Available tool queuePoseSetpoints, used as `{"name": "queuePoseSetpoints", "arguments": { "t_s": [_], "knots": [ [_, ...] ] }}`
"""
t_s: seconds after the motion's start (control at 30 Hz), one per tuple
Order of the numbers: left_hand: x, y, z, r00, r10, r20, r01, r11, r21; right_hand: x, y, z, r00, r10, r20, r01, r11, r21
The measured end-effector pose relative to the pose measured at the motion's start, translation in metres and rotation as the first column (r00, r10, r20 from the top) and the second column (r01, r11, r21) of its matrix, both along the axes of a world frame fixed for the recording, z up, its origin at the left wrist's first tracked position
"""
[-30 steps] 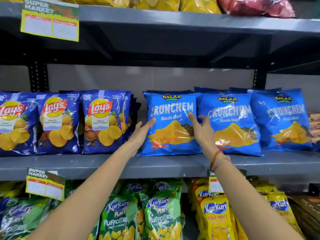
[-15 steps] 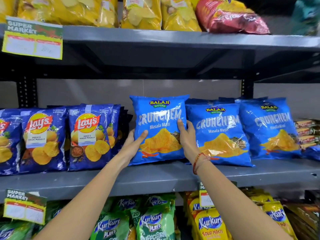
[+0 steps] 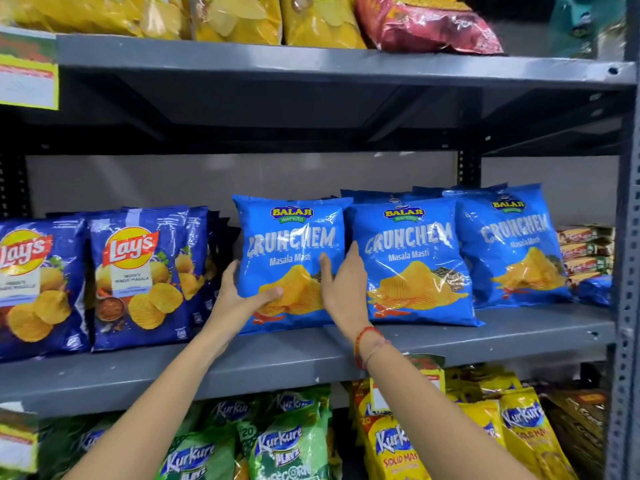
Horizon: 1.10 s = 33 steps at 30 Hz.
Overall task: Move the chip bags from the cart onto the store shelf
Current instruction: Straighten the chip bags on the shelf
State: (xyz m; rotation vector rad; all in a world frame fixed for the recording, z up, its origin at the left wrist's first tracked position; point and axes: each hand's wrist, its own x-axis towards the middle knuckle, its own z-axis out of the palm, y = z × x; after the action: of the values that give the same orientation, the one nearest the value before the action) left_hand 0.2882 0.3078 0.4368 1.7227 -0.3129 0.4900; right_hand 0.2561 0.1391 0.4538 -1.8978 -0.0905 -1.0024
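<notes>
A light blue Crunchem chip bag (image 3: 294,244) stands upright on the grey middle shelf (image 3: 311,355), leftmost of a row of three. My left hand (image 3: 242,296) grips its lower left edge, thumb across the front. My right hand (image 3: 341,285) clasps its right edge, fingers pushed between it and the second Crunchem bag (image 3: 412,258). A third Crunchem bag (image 3: 512,244) stands further right. No cart is in view.
Dark blue Lay's bags (image 3: 135,282) fill the shelf's left part, close to my left hand. Yellow and red bags (image 3: 311,19) sit on the top shelf. Green and yellow Kurkure bags (image 3: 284,445) fill the shelf below. A grey upright post (image 3: 627,271) bounds the right side.
Both hands, open beside the bag a second ago, have closed on its two edges. The view has shifted, so the shelf sits lower and more to the right in frame.
</notes>
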Motion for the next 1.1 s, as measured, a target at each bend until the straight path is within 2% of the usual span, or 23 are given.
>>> {"name": "queuePoseSetpoints", "arguments": {
  "t_s": [0.07,0.17,0.23,0.3,0.37,0.43,0.5,0.57,0.63,0.7,0.8,0.9,1.1],
  "knots": [
    [-0.009,-0.005,0.001,0.980,0.165,0.112,-0.166,0.986,0.001,-0.014,-0.006,0.000,0.994,-0.059,0.089,0.070,0.990,-0.122],
    [-0.032,-0.021,0.007,0.834,0.347,0.429,-0.358,0.932,-0.057,-0.033,-0.036,0.006,0.948,-0.178,0.262,0.226,0.960,-0.167],
    [-0.047,-0.043,0.015,0.752,0.297,0.589,-0.349,0.937,-0.027,-0.040,-0.069,0.012,0.895,-0.300,0.331,0.354,0.928,-0.115],
    [-0.057,-0.073,0.024,0.774,0.096,0.626,-0.246,0.957,0.157,-0.039,-0.109,0.017,0.859,-0.420,0.293,0.448,0.894,-0.031],
    [-0.062,-0.108,0.030,0.827,-0.115,0.550,-0.131,0.913,0.387,-0.034,-0.146,0.018,0.864,-0.475,0.170,0.475,0.879,0.041],
    [-0.058,-0.141,0.031,0.881,-0.205,0.427,-0.031,0.874,0.484,-0.026,-0.177,0.015,0.920,-0.391,0.008,0.388,0.915,0.113],
    [-0.051,-0.167,0.034,0.956,-0.181,0.231,0.059,0.889,0.455,-0.018,-0.196,0.013,0.978,-0.120,-0.173,0.163,0.952,0.261],
    [-0.041,-0.184,0.039,0.992,-0.121,0.036,0.101,0.928,0.360,-0.010,-0.206,0.011,0.940,0.152,-0.304,-0.027,0.926,0.377],
    [-0.032,-0.192,0.042,0.994,-0.085,-0.073,0.101,0.961,0.256,0.000,-0.213,0.008,0.881,0.310,-0.358,-0.140,0.892,0.430],
    [-0.023,-0.193,0.042,0.989,-0.074,-0.131,0.100,0.974,0.204,0.007,-0.216,0.006,0.858,0.394,-0.329,-0.218,0.860,0.462],
    [-0.013,-0.193,0.036,0.972,-0.120,-0.203,0.147,0.981,0.127,0.012,-0.218,0.003,0.868,0.426,-0.255,-0.260,0.828,0.497],
    [-0.011,-0.195,0.031,0.967,-0.168,-0.193,0.176,0.984,0.028,0.012,-0.219,0.002,0.885,0.436,-0.164,-0.291,0.793,0.535],
    [-0.010,-0.194,0.029,0.958,-0.249,-0.139,0.238,0.967,-0.090,0.012,-0.232,0.008,0.896,0.436,-0.077,-0.350,0.804,0.480]
  ]
}}
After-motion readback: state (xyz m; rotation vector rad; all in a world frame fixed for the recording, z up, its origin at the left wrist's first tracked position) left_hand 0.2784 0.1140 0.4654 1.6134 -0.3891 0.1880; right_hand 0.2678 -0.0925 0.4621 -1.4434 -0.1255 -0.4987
